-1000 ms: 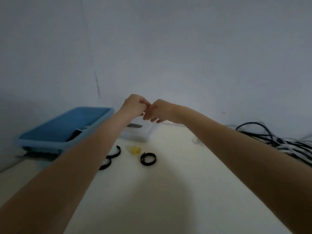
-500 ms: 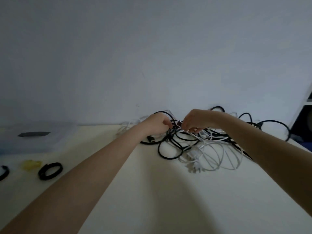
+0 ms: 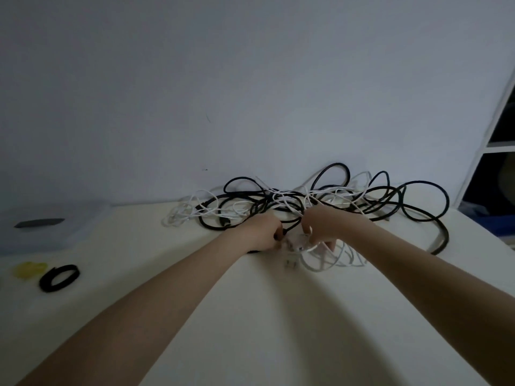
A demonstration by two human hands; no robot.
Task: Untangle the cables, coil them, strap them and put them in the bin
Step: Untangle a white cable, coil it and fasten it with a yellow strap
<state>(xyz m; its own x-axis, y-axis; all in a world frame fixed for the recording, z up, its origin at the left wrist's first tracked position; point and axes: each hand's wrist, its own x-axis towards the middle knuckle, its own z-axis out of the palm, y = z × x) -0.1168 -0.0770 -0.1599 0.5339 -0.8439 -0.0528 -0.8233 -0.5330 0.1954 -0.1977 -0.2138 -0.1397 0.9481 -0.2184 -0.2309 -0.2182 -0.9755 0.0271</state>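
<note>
Right at the left edge of the tabletop (image 3: pixel 250 316) you have a small yellow thing (image 3: pixel 29 269), blurred, and just beside it a black strap (image 3: pixel 59 277) rolled into a ring, lying flat. Behind them, against the wall (image 3: pixel 250 79) at the far left corner, sits a clear plastic box (image 3: pixel 53 232) with a dark strip on its lid.

Moving toward the middle, your left hand (image 3: pixel 263 234) reaches in with its fingers curled around a black cable (image 3: pixel 426 217), gripping it at the near edge of the pile. Close to it, almost touching, your right hand (image 3: pixel 323 228) has its fingers curled down into the thin white cables (image 3: pixel 323 264) and pinches a bunch of them; exactly which strand it holds is hidden under the fingers.

The tangle of cables (image 3: pixel 292 203) lies along the far edge of the tabletop against the wall, spreading from the middle toward the right edge. Black loops and thin white ones are wound through each other, some loops standing up against the wall. A white plug (image 3: pixel 291 261) rests on the tabletop just in front of your hands. One thick black loop trails out toward the right edge.

Past the right edge stands a white shelf (image 3: pixel 496 146) with dark openings.
</note>
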